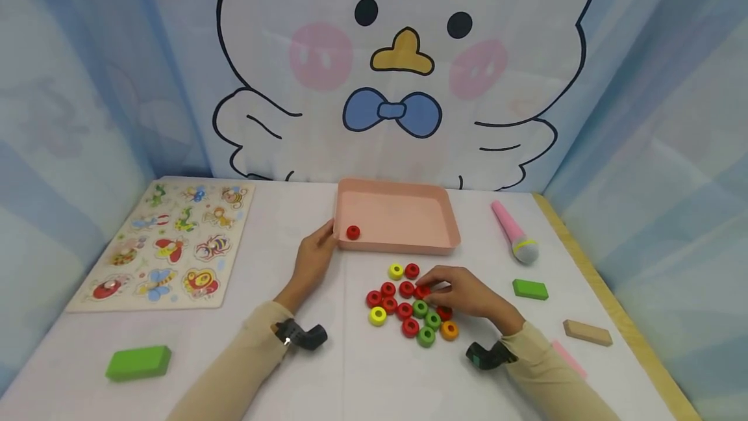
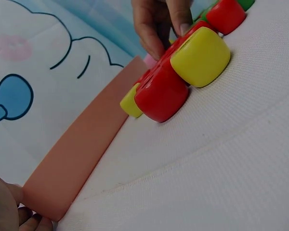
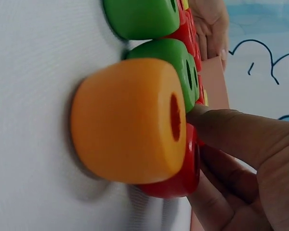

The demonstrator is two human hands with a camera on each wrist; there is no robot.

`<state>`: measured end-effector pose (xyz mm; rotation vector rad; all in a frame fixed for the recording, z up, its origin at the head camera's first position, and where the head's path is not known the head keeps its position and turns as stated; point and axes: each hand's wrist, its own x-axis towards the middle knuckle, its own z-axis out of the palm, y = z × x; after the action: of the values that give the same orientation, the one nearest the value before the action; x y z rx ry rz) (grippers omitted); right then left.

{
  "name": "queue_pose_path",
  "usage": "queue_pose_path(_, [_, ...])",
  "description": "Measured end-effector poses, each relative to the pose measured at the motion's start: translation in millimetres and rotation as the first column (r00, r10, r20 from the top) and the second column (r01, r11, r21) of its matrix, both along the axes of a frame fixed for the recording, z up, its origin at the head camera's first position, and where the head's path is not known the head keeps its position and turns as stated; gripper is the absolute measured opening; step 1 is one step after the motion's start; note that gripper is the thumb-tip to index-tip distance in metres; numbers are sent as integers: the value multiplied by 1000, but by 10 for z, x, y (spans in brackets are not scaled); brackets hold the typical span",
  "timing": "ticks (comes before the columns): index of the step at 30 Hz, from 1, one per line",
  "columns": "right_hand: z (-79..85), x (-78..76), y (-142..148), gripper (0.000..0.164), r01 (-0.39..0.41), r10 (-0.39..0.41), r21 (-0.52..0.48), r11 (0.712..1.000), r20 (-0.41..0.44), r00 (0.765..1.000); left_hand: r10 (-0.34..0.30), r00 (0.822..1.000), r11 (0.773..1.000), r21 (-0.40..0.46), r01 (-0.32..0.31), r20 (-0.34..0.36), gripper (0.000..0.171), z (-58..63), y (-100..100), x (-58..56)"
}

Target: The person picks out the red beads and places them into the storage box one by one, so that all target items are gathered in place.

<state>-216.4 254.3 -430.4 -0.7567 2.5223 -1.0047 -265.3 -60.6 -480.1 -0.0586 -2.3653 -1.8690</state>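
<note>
My left hand (image 1: 312, 260) grips the front left corner of a pink tray (image 1: 403, 216), and its curled fingers show at that corner in the left wrist view. Inside the tray, near this corner, lies one red bead (image 1: 353, 232). With thumb and fingers my right hand (image 1: 470, 292) pinches another red bead (image 1: 421, 292) at the right side of a bead cluster. Around it lie several red beads, green beads (image 1: 432, 320), two yellow beads (image 1: 377, 316) and an orange bead (image 1: 449, 330). The orange bead stands large before the right hand in the right wrist view.
A board with insect pictures (image 1: 175, 242) lies at the left, with a green block (image 1: 139, 363) before it. Along the right are a pink toy microphone (image 1: 514, 232), a smaller green block (image 1: 530, 289), a wooden block (image 1: 587, 332) and a pink strip (image 1: 569, 358). A printed curtain (image 1: 397, 154) closes the back.
</note>
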Motion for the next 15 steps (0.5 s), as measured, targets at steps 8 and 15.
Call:
queue_pose_path(8, [326,-448,-325,28,7,-4,23,1000,-130,992,22,1000,1000,1,-22,-15,46,5,-22,20])
queue_pose_path(15, [355,-1240,-1068,29,52,-37,119,992,-127,991,29,999,999,23,-28,-16,44,-2,19,19])
